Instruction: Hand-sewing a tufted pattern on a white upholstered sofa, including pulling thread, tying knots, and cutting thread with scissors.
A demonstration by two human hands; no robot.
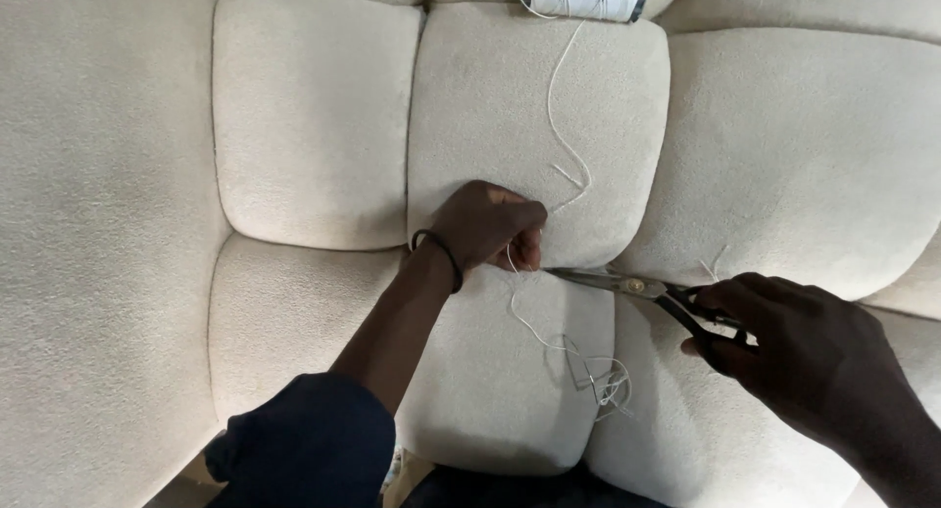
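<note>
Cream tufted upholstery [529, 106] fills my view; my left hand [487, 226] pinches a white thread [534, 327] at the seam, my right hand [784, 341] grips black-handled scissors [627, 285], blades (nearly shut) just beside it; trimming step, I judge; the cut wants taut thread.

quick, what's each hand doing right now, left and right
Left hand: closed, fingers pinching the white thread at the cushion seam.
Right hand: closed on the scissors handles, blades pointing at the thread.
</note>
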